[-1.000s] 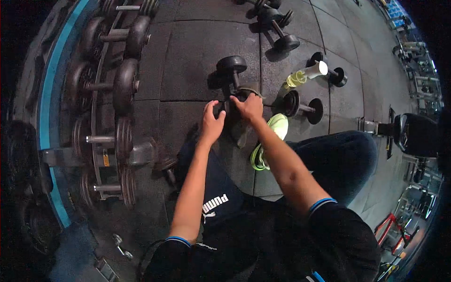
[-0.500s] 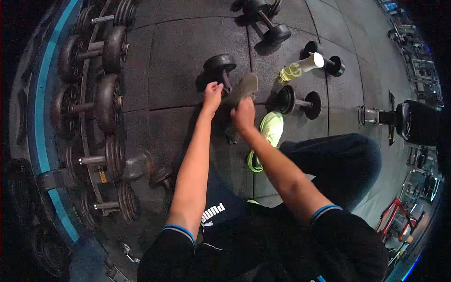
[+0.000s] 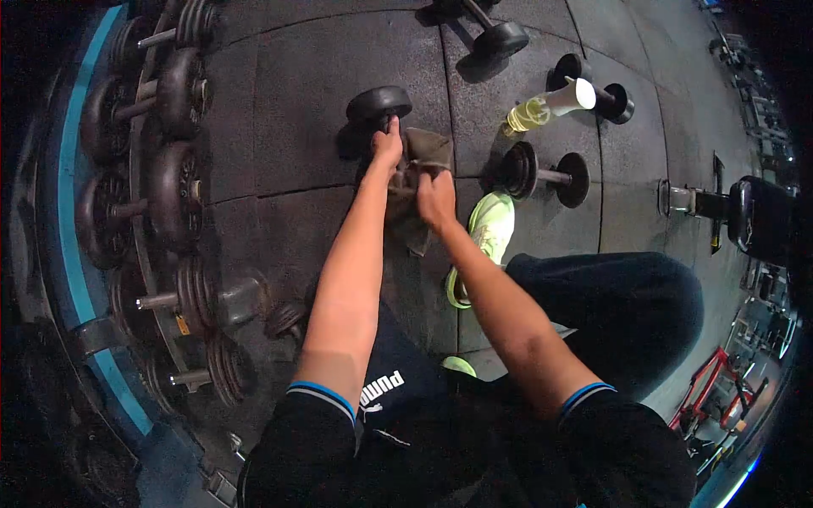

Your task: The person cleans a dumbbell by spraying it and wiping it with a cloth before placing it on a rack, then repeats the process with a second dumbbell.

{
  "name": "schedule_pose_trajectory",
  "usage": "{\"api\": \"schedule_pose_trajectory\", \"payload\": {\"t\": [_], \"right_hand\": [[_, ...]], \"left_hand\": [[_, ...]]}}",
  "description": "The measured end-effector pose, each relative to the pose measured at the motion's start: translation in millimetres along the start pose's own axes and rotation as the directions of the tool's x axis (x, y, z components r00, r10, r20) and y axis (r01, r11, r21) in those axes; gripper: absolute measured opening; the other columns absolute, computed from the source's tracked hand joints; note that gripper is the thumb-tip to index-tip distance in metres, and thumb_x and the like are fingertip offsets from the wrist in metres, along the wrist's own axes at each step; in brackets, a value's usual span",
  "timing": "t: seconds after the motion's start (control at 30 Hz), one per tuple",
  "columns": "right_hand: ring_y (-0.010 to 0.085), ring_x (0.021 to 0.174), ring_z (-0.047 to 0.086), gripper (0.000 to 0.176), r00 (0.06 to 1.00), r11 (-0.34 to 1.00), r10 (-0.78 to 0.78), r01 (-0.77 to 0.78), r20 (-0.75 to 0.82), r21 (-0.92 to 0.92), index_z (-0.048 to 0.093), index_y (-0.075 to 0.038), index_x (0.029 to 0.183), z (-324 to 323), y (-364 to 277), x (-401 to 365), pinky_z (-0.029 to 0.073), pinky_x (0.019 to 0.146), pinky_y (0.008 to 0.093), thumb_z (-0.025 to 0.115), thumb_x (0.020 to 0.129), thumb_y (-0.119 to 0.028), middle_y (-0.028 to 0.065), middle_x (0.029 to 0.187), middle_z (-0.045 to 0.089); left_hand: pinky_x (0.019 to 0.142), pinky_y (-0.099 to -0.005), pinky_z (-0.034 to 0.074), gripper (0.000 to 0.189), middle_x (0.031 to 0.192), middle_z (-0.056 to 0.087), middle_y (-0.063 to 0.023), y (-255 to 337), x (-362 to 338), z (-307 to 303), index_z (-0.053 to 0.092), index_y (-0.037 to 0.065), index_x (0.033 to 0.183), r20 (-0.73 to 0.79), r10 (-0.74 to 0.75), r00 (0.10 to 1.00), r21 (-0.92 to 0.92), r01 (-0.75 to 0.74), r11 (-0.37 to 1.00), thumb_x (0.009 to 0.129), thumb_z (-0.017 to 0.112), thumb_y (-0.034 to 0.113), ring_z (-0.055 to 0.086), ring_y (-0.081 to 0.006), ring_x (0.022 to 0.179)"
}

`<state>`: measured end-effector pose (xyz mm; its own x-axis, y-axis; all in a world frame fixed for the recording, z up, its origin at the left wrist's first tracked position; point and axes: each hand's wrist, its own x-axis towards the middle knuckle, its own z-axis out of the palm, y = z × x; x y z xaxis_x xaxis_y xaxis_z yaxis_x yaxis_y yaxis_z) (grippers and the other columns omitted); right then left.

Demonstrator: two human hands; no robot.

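A black dumbbell (image 3: 378, 103) stands out on the floor in front of me, its far round head in plain sight and its near end covered by my hands and a cloth. Around its handle, close below that head, is my left hand (image 3: 387, 151), closed with one finger pointing along the bar. My right hand (image 3: 436, 200) grips a grey-brown cloth (image 3: 428, 148), bunched against the dumbbell just right of my left hand. Part of the cloth hangs below my fingers.
To the right lie a dumbbell (image 3: 555, 177), a spray bottle (image 3: 550, 105) with yellowish liquid, and another dumbbell (image 3: 614, 100). One more dumbbell (image 3: 500, 40) is farther ahead. A rack of dumbbells (image 3: 176, 199) runs along the left. My yellow-green shoe (image 3: 491, 224) is near my right hand.
My left hand has moved up and closed on the dumbbell handle near its far head. The cloth has shifted down and left in my right hand. The view has moved slightly.
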<state>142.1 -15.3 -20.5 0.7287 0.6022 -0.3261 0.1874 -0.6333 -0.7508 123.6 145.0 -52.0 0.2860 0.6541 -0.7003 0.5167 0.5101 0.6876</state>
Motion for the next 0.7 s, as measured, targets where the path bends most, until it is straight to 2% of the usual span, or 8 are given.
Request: {"api": "schedule_pose_trajectory", "payload": {"t": [0.1,0.17,0.23,0.33,0.37,0.47,0.6,0.7], "right_hand": [[0.0481,0.106,0.063,0.051,0.995,0.933,0.077,-0.052,-0.057,0.355,0.065,0.012,0.106,-5.5,26.9,9.0,0.046,0.093,0.0479,0.054,0.095,-0.036,0.0361,0.109,0.066],[0.0249,0.104,0.064,0.053,0.968,0.801,0.242,-0.238,0.067,0.55,0.066,0.009,0.118,-0.3,61.9,25.9,0.047,0.095,0.0377,0.062,0.095,-0.039,0.0163,0.11,0.071],[0.0293,0.104,0.064,0.053,0.962,0.829,0.242,-0.138,-0.126,0.541,0.066,0.012,0.116,-2.4,83.9,34.3,0.046,0.095,0.0406,0.063,0.094,-0.036,0.0194,0.113,0.071],[0.0281,0.106,0.063,0.053,0.908,0.76,0.325,-0.084,-0.265,0.644,0.067,0.011,0.116,-36.2,54.4,21.1,0.046,0.097,0.0405,0.064,0.096,-0.037,0.017,0.116,0.07],[0.0266,0.107,0.063,0.054,0.917,0.742,0.295,-0.043,-0.268,0.669,0.067,0.011,0.116,-43.6,56.1,28.6,0.046,0.097,0.0396,0.064,0.097,-0.039,0.016,0.116,0.07],[0.0235,0.106,0.062,0.056,0.98,0.617,0.127,0.041,-0.15,0.786,0.067,0.013,0.109,-70.8,34.0,62.9,0.047,0.096,0.0381,0.063,0.099,-0.042,0.0132,0.114,0.069],[0.0404,0.11,0.065,0.058,0.885,0.982,-0.067,0.14,0.461,-0.125,0.06,0.006,0.124,-62.2,-45.9,46.5,0.049,0.097,0.0426,0.062,0.097,-0.045,0.0249,0.12,0.068],[0.0465,0.123,0.056,0.055,0.744,0.906,-0.357,0.424,0.565,0.014,0.052,0.002,0.137,18.9,-76.4,-25.6,0.044,0.107,0.0452,0.062,0.093,-0.029,0.0292,0.13,0.06]], "left_hand": [[0.098,-0.0461,0.05,0.075,0.13,0.064,-0.0252,-18.4,16.5,12.0,0.054,-0.008,0.133,-0.125,-0.014,0.992,-0.025,0.011,1.0,0.101,0.051,0.06,0.064,-0.0378,0.117],[0.085,-0.0434,0.052,0.063,0.105,0.067,-0.0171,-42.3,33.1,-12.2,0.059,-0.002,0.115,0.131,0.054,0.99,-0.23,-0.023,0.973,0.102,0.049,0.059,0.067,-0.0304,0.093],[0.064,-0.0371,0.05,0.051,0.07,0.057,-0.0028,-32.2,14.8,-35.4,0.053,0.01,0.087,0.28,0.083,0.957,-0.501,0.072,0.863,0.104,0.046,0.058,0.055,-0.0168,0.057],[0.079,-0.0442,0.054,0.058,0.088,0.068,-0.0143,-67.2,32.9,-80.3,0.06,0.003,0.098,0.269,0.163,0.949,-0.455,-0.024,0.89,0.103,0.046,0.059,0.068,-0.0267,0.079],[0.084,-0.0464,0.052,0.059,0.095,0.07,-0.0164,-76.0,49.0,-96.9,0.056,0.001,0.111,-0.001,0.17,0.985,0.119,-0.169,0.978,0.103,0.045,0.059,0.066,-0.0352,0.085],[0.113,-0.0551,0.036,0.074,0.132,0.057,-0.0362,-53.3,-19.3,-111.5,0.056,-0.009,0.128,-0.141,0.35,0.926,0.588,-0.206,0.782,0.103,0.043,0.059,0.046,-0.0505,0.135],[0.106,-0.0583,0.04,0.068,0.128,0.061,-0.0316,-78.1,-19.4,-169.2,0.064,-0.004,0.122,0.016,0.33,0.944,0.703,-0.245,0.667,0.103,0.04,0.057,0.052,-0.0522,0.124],[0.089,-0.0532,0.046,0.057,0.108,0.067,-0.0308,-98.1,-36.8,-177.7,0.066,-0.007,0.103,-0.17,0.315,0.934,0.479,-0.201,0.854,0.105,0.043,0.045,0.063,-0.047,0.102]]}}
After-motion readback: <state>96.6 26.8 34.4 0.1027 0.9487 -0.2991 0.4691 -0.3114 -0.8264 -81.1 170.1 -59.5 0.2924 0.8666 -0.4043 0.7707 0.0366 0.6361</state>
